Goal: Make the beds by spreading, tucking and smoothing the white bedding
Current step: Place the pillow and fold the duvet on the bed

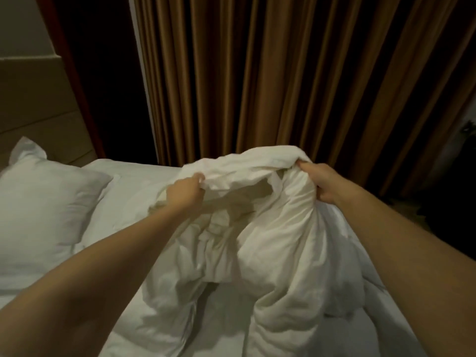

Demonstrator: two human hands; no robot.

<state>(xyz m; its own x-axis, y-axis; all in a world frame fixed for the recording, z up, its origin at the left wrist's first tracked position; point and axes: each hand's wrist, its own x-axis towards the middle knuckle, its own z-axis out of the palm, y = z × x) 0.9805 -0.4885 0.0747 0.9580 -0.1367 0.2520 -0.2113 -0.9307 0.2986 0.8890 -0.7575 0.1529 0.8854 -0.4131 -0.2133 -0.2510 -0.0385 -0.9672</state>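
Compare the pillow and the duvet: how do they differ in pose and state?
The pillow rests untouched at the left; the duvet is bunched and lifted, gripped by the left hand and right hand. The pillow looks smooth, the duvet heavily creased. Both are white.

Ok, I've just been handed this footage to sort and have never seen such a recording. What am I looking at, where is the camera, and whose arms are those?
No machine here: this is one picture from a wide-angle camera worn on a person's head, looking forward and down, so the bare arms are that person's own. The left hand and the right hand each grip a bunched white duvet, holding part of it up off the bed sheet. A white pillow lies at the left, near the headboard. Brown curtains hang behind the bed.
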